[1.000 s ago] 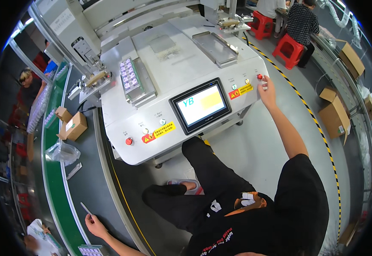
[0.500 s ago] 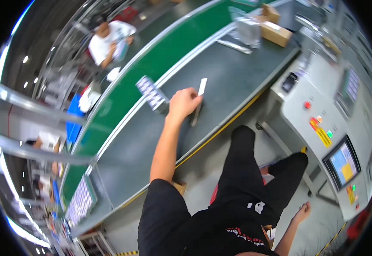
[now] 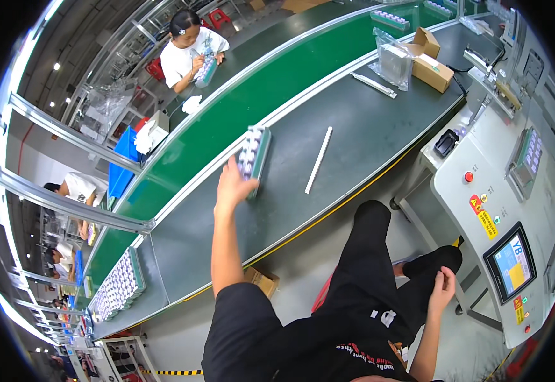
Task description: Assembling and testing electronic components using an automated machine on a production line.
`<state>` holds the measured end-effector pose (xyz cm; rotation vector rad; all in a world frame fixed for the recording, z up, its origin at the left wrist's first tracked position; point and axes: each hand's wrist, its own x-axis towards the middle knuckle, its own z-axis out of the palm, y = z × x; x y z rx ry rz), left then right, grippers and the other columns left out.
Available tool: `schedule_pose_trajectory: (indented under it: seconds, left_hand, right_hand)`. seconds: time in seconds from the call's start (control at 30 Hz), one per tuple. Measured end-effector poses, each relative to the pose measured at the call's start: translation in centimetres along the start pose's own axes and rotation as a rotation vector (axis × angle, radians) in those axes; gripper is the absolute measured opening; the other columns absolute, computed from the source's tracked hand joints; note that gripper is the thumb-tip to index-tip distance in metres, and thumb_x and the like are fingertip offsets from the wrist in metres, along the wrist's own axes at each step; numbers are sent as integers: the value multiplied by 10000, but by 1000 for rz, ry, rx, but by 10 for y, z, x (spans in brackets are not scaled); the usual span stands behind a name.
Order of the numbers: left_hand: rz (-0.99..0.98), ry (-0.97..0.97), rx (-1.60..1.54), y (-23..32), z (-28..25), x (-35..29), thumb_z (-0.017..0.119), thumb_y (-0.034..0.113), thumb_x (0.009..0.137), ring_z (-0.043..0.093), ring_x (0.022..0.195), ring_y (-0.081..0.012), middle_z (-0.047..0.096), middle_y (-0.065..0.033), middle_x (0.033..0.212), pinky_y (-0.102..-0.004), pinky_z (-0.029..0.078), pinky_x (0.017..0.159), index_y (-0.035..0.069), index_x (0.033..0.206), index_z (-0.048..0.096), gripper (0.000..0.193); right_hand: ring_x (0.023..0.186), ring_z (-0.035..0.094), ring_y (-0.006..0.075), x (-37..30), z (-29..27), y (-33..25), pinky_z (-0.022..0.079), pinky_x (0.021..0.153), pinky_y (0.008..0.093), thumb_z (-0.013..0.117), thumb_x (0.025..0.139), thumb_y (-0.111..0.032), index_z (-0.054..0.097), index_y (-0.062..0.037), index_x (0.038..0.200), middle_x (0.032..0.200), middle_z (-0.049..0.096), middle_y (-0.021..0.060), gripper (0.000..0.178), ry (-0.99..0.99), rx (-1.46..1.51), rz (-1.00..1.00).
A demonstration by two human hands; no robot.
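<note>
My left hand reaches over the dark bench to a block of cells with white and purple round ends and a green side. Its thumb and fingers grip the near end of the block, which is slightly blurred; some fingertips are hidden. To the right of this block, a thin white strip lies on the bench, apart from the hand. My right hand hangs by my knee at the right, its fingers curled together with nothing visible in them.
A green conveyor runs behind the bench. More cell blocks stand at the left end. Cardboard boxes, a bagged item and another strip lie far right. A machine panel stands right; a co-worker sits opposite.
My left hand has left the white strip and moved left to the block of cells, which has turned on the bench. My right hand has risen toward my knee. The view has shifted slightly.
</note>
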<state>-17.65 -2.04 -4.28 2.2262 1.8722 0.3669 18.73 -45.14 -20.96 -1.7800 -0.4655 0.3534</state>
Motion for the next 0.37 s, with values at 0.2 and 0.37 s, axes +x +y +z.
schedule_pose_trajectory:
  seconds: [0.2,0.37]
  left_hand:
    - [-12,-267,27,-19,-40,-67,722,230,546,531,1076,-314,535,-152,1130,-356,445,913,37,1253,482,771]
    - [112,-345,23,-22,-54,-78,690,199,620,519,1094,-289,530,-145,1134,-347,432,928,58,1250,486,678]
  right_hand:
    - [846,584,150,-15,62,-58,464,716,242,558,855,-8,609,11,918,955,603,84,83,-277,-24,-221]
    - [905,622,284,-5,153,-159,493,808,339,605,808,-6,629,-21,928,1018,632,108,124,-718,2,-729]
